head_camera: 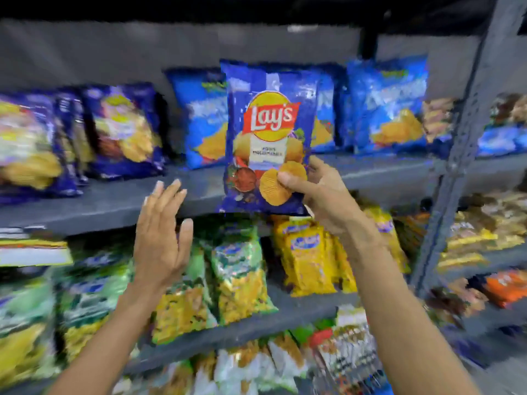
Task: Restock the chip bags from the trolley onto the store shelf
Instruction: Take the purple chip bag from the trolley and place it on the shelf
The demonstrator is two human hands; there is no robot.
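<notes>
One raised grip (pixel 319 195) on chip bag (pixel 268 132)

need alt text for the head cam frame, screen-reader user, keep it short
A person's right hand holds a dark blue Lay's chip bag upright by its lower right corner, in front of a grey store shelf lined with blue chip bags. The left hand is open and empty, raised beside the bag without touching it. Lower shelves hold green and yellow snack bags.
</notes>
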